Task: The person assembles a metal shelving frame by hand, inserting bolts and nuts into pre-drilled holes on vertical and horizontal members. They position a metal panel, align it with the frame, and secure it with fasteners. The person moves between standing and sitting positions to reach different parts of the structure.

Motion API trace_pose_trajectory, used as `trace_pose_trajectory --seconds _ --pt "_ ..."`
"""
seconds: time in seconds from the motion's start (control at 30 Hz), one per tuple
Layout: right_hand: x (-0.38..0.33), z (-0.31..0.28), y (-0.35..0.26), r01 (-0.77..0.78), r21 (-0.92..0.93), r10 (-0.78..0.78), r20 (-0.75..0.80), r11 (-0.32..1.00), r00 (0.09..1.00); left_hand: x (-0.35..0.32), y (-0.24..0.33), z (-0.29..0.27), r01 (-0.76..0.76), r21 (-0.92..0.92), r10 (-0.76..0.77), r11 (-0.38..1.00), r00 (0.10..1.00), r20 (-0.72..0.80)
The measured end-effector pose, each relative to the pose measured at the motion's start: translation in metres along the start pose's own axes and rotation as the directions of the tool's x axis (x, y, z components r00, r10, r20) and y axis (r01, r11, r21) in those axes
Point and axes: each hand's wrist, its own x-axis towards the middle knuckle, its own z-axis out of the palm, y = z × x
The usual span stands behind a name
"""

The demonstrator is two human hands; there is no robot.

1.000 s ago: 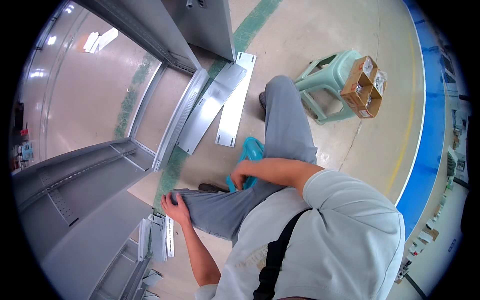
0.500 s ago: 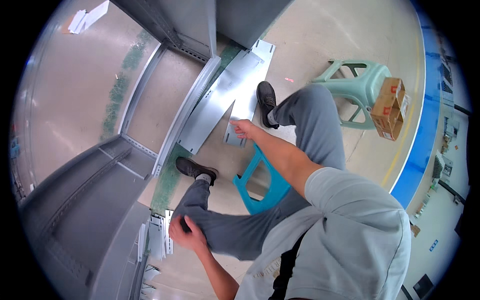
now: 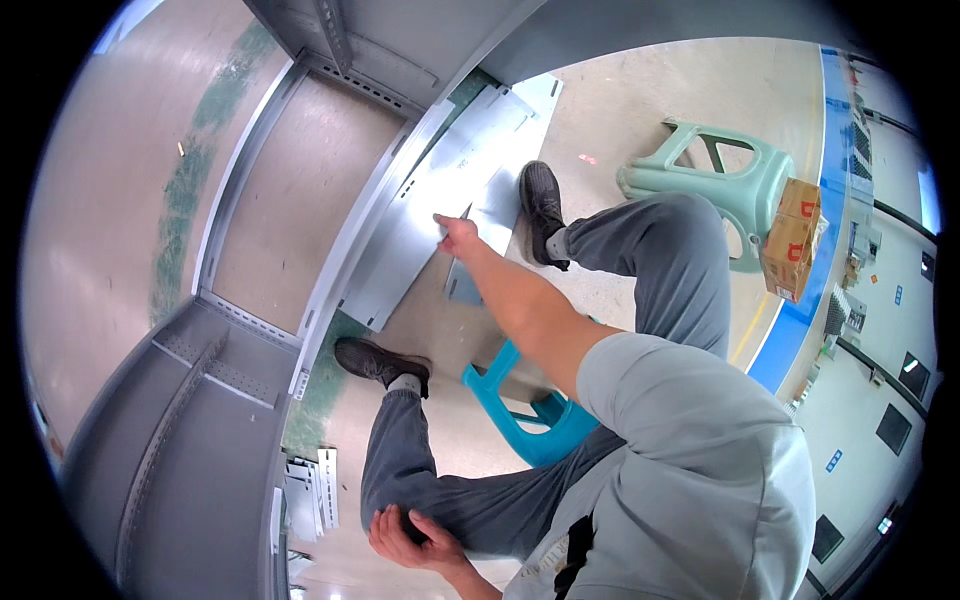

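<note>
A bright silver panel [image 3: 408, 238] is laid on the floor [image 3: 600, 100], upper centre. Over it the right hand [image 3: 458, 236] is extended, mostly curled, as if pointing; grip and contact cannot be determined. The left hand [image 3: 412, 541], loosely spread, is rested on the knee [image 3: 398, 485].

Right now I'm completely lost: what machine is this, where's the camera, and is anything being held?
There's no machine at work here, just a person's bare hands. The camera sits on their head, looking down; its wide lens bends straight edges. The left hand rests on the left knee. The right hand reaches toward silver metal plates lying on the floor; whether it touches them, I can't tell. I see nothing held. A large grey metal frame stands at left, a teal stool near the legs, and a cardboard box on a pale green stool.
</note>
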Motion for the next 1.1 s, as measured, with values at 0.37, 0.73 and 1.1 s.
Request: trace_pose_trajectory --seconds 0.37,0.73,1.1 --pt "-0.052 -0.012 -0.029 0.172 -0.038 -0.155 0.275 0.984 0.949 -0.006 0.001 0.003 -0.037 -0.009 0.037 0.999 0.997 -0.061" --pt "-0.104 -0.127 -0.031 0.189 0.067 -0.201 0.363 0.98 0.91 -0.03 -0.006 0.003 -0.003 -0.024 -0.002 1.0 0.985 -0.172" --pt "-0.186 -0.187 0.007 0.503 -0.241 -0.369 0.438 0.83 0.819 -0.041 -0.005 -0.005 0.019 0.101 0.003 0.995 0.977 -0.215"
